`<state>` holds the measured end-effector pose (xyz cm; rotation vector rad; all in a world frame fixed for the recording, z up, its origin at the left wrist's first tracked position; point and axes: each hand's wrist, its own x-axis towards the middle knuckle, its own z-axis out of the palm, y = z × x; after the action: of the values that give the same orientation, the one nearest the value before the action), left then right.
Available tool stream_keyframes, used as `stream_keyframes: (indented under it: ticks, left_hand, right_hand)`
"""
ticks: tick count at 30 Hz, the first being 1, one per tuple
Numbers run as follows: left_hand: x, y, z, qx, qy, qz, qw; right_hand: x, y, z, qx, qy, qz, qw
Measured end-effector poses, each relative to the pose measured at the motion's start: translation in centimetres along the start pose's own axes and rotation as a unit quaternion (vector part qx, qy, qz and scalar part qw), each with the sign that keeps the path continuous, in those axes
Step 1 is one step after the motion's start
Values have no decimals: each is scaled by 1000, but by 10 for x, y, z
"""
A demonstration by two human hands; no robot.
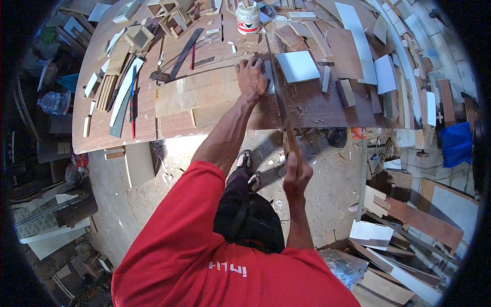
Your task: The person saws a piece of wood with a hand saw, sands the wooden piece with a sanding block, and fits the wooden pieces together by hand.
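The left hand [252, 77] is palm down with fingers bent, resting on the right end of a long, flat, pale-brown wooden board [197, 91]. It is unclenched and presses from above. The board lies crosswise near the front edge of a brown wood-grain table [317, 116]; a second brown board [212, 117] shows along its near side.

The right hand [297, 173] is clenched around a saw with a brown wooden handle and a narrow dark blade [291, 142], in front of the table. The blade points away from the person, over the table edge, right of the left hand. Whether its teeth touch wood cannot be told.

Right of the blade lie brown shavings [304, 105] and, farther back, a square white panel [298, 66]. Behind the long board rest a dark, long-bladed square [179, 59] and a slim red stick-shaped tool [192, 58]. A white plastic tub with a red-marked label [248, 19] stands upright at the back. Light offcuts [271, 162] lie scattered on the grey floor [327, 184].
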<state>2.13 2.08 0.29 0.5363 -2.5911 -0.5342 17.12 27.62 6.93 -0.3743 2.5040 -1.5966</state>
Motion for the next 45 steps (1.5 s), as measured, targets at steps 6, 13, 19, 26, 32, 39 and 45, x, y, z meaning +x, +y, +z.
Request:
stream_keyframes:
  ticks: [6, 13, 19, 26, 32, 39, 45]
  left_hand:
    - [-1, -5, 2, 17, 16, -5, 1000]
    - [1, -1, 3, -4, 23, -1, 1000]
    - [1, -10, 3, 14, 18, -11, 1000]
    - [-2, -1, 2, 21, 5, -12, 1000]
    - [2, 1, -2, 2, -11, -17, 1000]
    - [1, -7, 6, 28, 18, -12, 999]
    - [0, 1, 10, 7, 4, -19, 1000]
  right_hand:
    - [-44, -5, -11, 15, 23, 30, 999]
    - [10, -15, 6, 43, 12, 5, 999]
    - [-49, -14, -12, 20, 26, 17, 999]
    - [-8, -36, -1, 27, 61, -31, 997]
    - [-9, -53, -10, -14, 54, -3, 998]
    - [-28, -66, -35, -36, -3, 4, 999]
    - [30, -73, -11, -46, 11, -6, 999]
